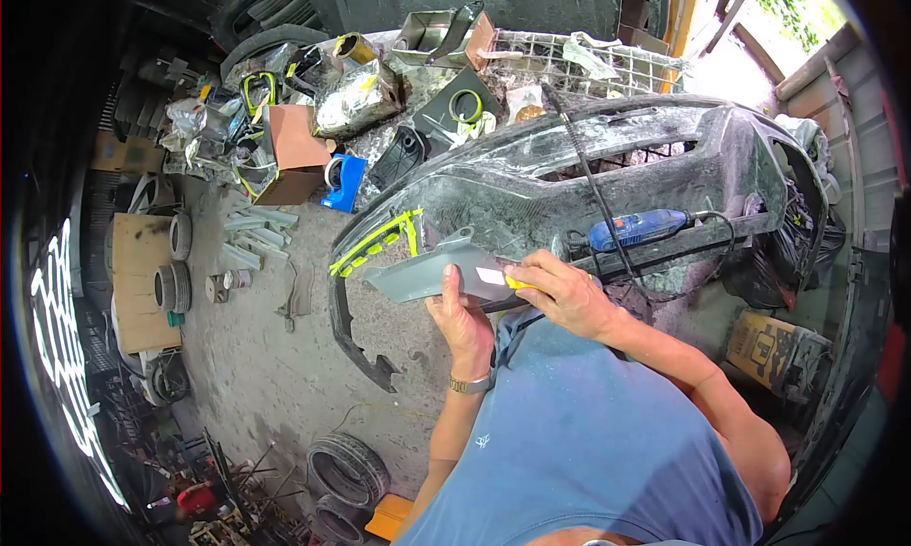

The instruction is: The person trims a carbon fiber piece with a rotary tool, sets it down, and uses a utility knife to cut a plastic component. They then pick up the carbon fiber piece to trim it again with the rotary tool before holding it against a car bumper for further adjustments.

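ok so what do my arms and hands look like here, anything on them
Your left hand and right hand are both ungloved. The left one has a metallic-looking band at the wrist, perhaps a watch. Your right arm is bare to the shoulder; the blue top has no sleeve there and carries a small pale mark.

the left hand (465, 333) is held up before the body, its thumb (450, 285) straight and pointing upward, most of its other fingers hidden behind; the left forearm (446, 437) rises from below. the right hand (569, 299) sits just beside it, knuckles up, fingers (543, 266) curled into a close grip. the bare right arm (712, 385) bends at the elbow, its forearm angling inward across the front.
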